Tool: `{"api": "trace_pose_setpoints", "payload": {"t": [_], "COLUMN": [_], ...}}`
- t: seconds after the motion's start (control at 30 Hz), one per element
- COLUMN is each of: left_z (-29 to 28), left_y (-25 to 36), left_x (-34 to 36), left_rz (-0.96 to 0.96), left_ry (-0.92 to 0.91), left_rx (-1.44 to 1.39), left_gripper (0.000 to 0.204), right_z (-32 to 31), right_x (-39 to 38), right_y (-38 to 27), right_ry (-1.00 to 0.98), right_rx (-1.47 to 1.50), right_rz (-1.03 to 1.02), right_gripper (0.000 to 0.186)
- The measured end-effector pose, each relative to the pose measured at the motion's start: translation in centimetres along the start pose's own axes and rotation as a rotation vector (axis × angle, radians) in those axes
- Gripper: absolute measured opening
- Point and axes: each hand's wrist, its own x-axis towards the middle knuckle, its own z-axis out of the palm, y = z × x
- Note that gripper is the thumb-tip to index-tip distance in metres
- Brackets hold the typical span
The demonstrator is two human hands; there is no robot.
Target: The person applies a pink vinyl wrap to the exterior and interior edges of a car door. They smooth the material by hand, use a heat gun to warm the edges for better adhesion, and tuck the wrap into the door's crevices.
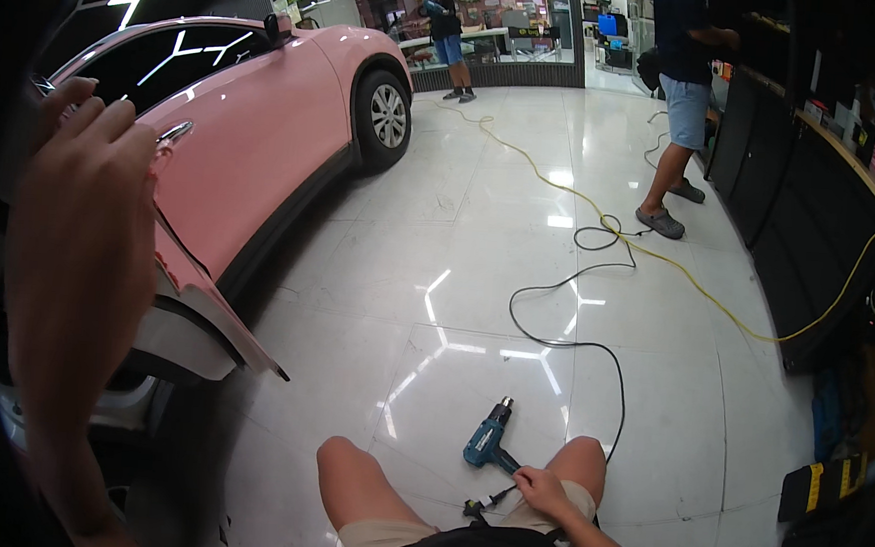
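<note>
My left hand (88,172) is raised at the left beside the rear of a pink car (256,132), its fingers bent over. What they hold, if anything, is hidden behind the hand. Below it, a sheet of pink film (229,321) hangs off the rear wheel area, its pointed lower end out over the floor. Near my right knee, my right hand (541,490) is closed round the lower end of the handle of a teal heat gun (487,443). The gun's metal nozzle points up and away from me.
A black cord (623,385) loops across the glossy floor, and a yellow cable (698,279) crosses farther off. One person (683,108) stands at the right by dark cabinets (802,216); another person (447,33) is at the back. A black-and-yellow case (823,486) lies at right.
</note>
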Motion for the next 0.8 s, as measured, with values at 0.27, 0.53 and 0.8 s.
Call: {"api": "trace_pose_setpoints", "payload": {"t": [0.27, 0.53, 0.8], "left_z": [-1.0, 0.6, 1.2], "left_y": [-0.9, -0.3, -0.1], "left_x": [-1.0, -0.1, -0.4], "left_rz": [-0.072, -0.078, -0.078], "left_ry": [-0.070, -0.004, 0.025], "left_rx": [0.054, 0.019, 0.058], "left_gripper": [0.017, 0.019, 0.021], "right_z": [0.7, 0.0, 0.0], "right_x": [0.8, 1.2, 1.3], "right_y": [1.6, 2.6, 2.8], "right_ry": [0.162, 0.176, 0.193], "right_rx": [0.267, 0.264, 0.266], "right_rz": [0.150, 0.213, 0.262], "right_gripper": [0.021, 0.022, 0.023]}}
